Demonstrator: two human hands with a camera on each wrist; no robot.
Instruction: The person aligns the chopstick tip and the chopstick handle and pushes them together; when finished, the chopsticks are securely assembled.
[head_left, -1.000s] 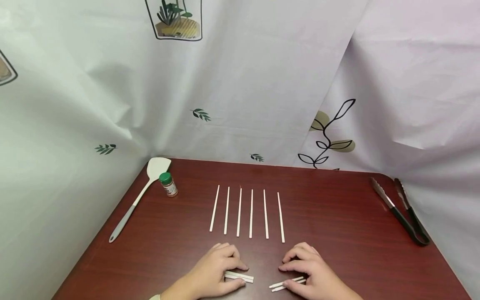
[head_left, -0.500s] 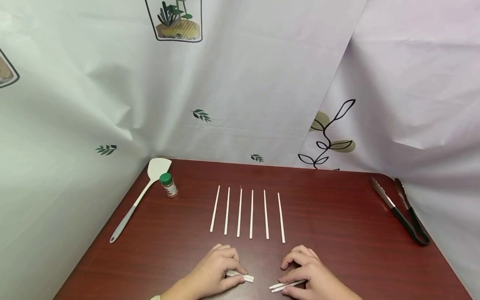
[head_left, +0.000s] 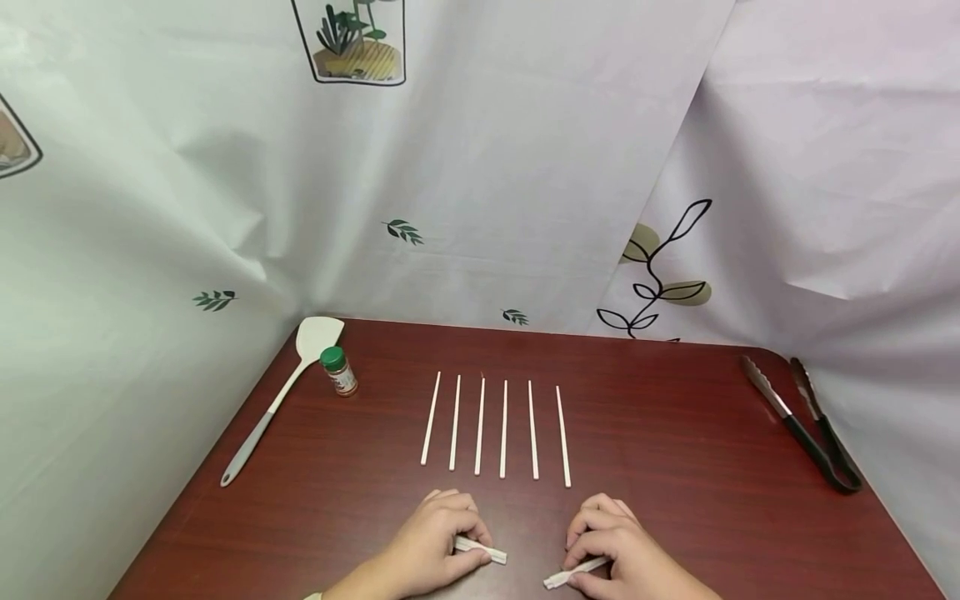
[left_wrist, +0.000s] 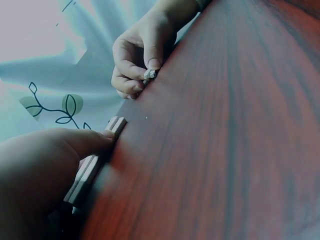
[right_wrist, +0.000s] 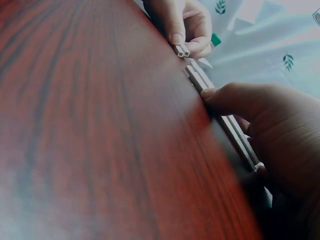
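Note:
Two short white sticks (head_left: 483, 551) lie side by side on the dark red table (head_left: 675, 467), and my left hand (head_left: 450, 540) pinches them between thumb and fingers near the front edge. My right hand (head_left: 600, 546) pinches a second pair of white sticks (head_left: 572, 573) the same way. The two pairs point at each other with a small gap between. In the left wrist view the left hand (left_wrist: 45, 165) covers most of its sticks (left_wrist: 97, 165). The right wrist view has the right hand (right_wrist: 270, 125) on its sticks (right_wrist: 222, 115).
Several long white sticks (head_left: 503, 429) lie in a parallel row just beyond my hands. A white spatula with a grey handle (head_left: 273, 404) and a small green-capped jar (head_left: 339, 372) sit at the far left. Black-handled tongs (head_left: 806, 421) lie at the right edge. Patterned curtains surround the table.
Both hands have curled tighter over their stick pairs and slid slightly toward the front edge. Less of each pair now shows past the fingers.

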